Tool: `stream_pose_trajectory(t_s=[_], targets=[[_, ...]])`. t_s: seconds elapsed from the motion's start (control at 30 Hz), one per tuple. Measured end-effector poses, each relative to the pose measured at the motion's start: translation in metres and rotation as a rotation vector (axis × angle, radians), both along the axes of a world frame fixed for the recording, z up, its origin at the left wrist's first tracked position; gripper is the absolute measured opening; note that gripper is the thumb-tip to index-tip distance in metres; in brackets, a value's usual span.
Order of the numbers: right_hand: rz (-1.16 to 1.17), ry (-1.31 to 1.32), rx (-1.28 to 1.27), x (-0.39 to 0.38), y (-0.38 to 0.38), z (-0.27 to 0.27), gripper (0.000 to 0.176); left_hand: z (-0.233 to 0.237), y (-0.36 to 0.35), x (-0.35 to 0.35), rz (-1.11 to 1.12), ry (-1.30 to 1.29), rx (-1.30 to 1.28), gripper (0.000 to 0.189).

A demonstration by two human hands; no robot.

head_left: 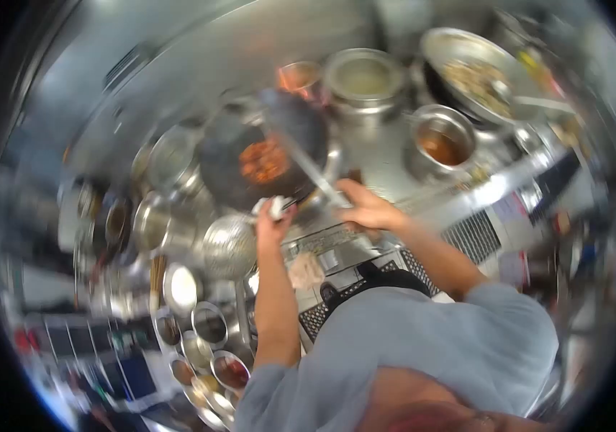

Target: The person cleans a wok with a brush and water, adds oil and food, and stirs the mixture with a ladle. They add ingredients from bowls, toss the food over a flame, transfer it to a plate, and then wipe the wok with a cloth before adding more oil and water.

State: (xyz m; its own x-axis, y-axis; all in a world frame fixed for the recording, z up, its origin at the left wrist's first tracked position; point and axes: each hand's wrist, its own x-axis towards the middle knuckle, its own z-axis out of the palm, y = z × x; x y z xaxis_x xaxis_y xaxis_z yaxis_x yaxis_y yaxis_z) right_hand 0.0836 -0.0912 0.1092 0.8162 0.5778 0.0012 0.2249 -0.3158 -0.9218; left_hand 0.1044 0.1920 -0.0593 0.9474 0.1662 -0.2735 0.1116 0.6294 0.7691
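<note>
Steel range [380,162], flame [295,81] beyond wok [216,160]; left hand [272,226] pinching cloth [276,208] at near rim, right hand [374,211] gripping utensil [313,170], red food [263,161] inside; cloth slipping could cause spill or burn.

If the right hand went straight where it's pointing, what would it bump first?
Beyond the long metal tool it holds, the right hand would probably meet the near edge of the dark wok. The picture is blurry, so it might pass just above.
</note>
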Motion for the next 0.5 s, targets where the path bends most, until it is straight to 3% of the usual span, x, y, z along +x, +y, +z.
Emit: stream_pose_trajectory(t_s=[0.03,0.1,0.13,0.17,0.23,0.27,0.33,0.37,0.43,0.5], targets=[[-0.02,0.488,0.327,0.007,-0.002,-0.037,0.048,-0.015,0.004,0.002,-0.126,-0.209,0.25,0.025],[-0.033,0.483,0.266,0.021,0.007,-0.046,0.044,0.015,-0.015,-0.007,-0.17,-0.443,1.105,0.026],[-0.024,0.375,0.029,0.016,0.0,-0.023,0.042,0.008,-0.014,-0.008,-0.072,-0.099,0.437,0.028],[-0.007,0.283,-0.215,0.007,-0.007,0.003,0.04,0.017,-0.014,-0.024,-0.113,-0.325,1.065,0.029],[-0.018,0.173,-0.204,-0.002,-0.036,0.013,0.037,0.031,0.001,-0.044,-0.24,-0.394,1.365,0.031],[0.083,0.268,-0.144,-0.004,-0.051,0.02,0.037,0.051,-0.004,-0.039,-0.258,-0.421,1.354,0.031],[0.213,0.394,-0.094,-0.001,-0.06,0.026,0.037,0.086,-0.014,-0.037,-0.152,0.318,-0.324,0.033],[0.212,0.402,-0.098,0.006,-0.051,0.023,0.037,0.095,-0.019,-0.026,-0.134,0.451,-0.424,0.034],[0.239,0.227,-0.404,0.022,-0.032,0.018,0.038,0.034,-0.01,-0.009,-0.145,0.241,-0.298,0.033],[0.158,0.175,-0.463,0.012,-0.014,0.038,0.039,0.03,-0.035,-0.039,-0.029,0.239,-0.207,0.03]])
